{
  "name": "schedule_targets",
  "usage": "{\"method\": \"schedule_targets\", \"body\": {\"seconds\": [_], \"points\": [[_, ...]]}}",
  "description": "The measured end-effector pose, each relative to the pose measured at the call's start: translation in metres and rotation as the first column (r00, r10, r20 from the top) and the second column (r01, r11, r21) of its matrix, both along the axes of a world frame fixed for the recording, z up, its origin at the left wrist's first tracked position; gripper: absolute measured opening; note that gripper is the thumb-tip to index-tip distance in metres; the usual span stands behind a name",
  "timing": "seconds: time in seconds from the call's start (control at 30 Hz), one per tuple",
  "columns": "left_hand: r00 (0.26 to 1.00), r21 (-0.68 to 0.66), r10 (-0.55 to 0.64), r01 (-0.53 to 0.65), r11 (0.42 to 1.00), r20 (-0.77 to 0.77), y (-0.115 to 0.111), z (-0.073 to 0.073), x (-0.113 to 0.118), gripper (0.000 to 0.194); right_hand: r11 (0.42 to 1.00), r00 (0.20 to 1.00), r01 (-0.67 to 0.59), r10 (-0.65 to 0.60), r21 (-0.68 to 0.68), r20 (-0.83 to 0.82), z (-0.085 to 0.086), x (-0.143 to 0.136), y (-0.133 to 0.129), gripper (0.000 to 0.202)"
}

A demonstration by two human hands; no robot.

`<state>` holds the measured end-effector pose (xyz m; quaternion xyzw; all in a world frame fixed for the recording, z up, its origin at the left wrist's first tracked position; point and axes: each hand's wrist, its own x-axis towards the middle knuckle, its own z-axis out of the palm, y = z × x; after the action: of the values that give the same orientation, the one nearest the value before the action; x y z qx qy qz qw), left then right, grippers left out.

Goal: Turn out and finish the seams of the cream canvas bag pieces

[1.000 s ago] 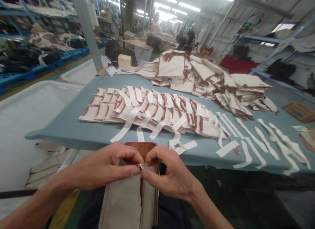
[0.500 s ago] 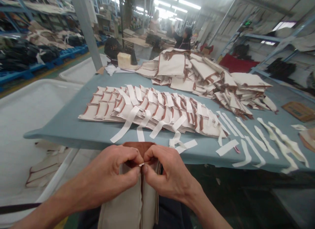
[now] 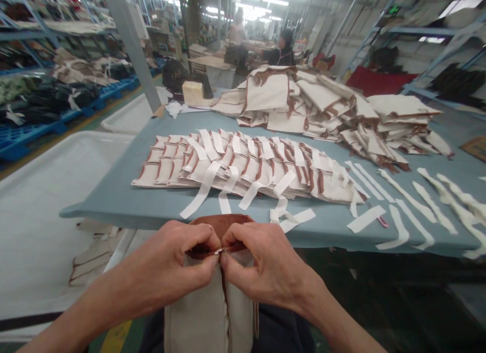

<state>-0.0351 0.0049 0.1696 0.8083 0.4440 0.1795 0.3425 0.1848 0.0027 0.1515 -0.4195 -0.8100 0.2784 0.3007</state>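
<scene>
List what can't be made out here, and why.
Pinched edge of the cream piece: head view, mostly covered by the left hand and right hand.
Cream piece's lower end: head view, cut off by the bottom edge.
Pink object: head view, too small, partly under a white strip.

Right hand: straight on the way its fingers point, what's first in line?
Likely the left hand, close by at the rim of the pouch; whether they already touch is unclear.

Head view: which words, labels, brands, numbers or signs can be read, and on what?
No text is readable.
Green sign: too small and blurred.
Black item: pale marks, too blurred.
Brown cardboard, right edge: any print is too blurred.
Cream piece in the fingers: no lettering visible.
</scene>
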Motion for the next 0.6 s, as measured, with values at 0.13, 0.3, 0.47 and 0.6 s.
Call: {"method": "schedule_targets", "body": {"seconds": [0.13,0.3,0.47,0.6], "points": [[1.0,0.048,-0.003,0.003,0.999,-0.005,0.0018,0.0009,0.0009,0.017,1.0,0.999,0.002,-0.001,-0.024,0.054,0.0071,-0.0014,0.0008,0.008],[0.999,0.131,-0.023,0.019,0.991,0.025,0.0003,0.0007,-0.0002,0.016,1.0,0.996,0.01,-0.008,-0.028,0.087,0.0098,-0.0039,0.0013,0.012],[0.998,0.186,-0.056,0.048,0.981,0.035,0.0006,0.0028,-0.0029,0.017,1.0,0.998,-0.012,0.011,0.024,0.057,0.0043,-0.0057,0.001,0.01],[0.995,0.247,-0.1,0.09,0.965,0.029,0.0022,0.0014,-0.0034,0.019,1.0,1.0,0.012,-0.012,0.012,0.009,0.0046,-0.0051,0.0008,0.014]]}}
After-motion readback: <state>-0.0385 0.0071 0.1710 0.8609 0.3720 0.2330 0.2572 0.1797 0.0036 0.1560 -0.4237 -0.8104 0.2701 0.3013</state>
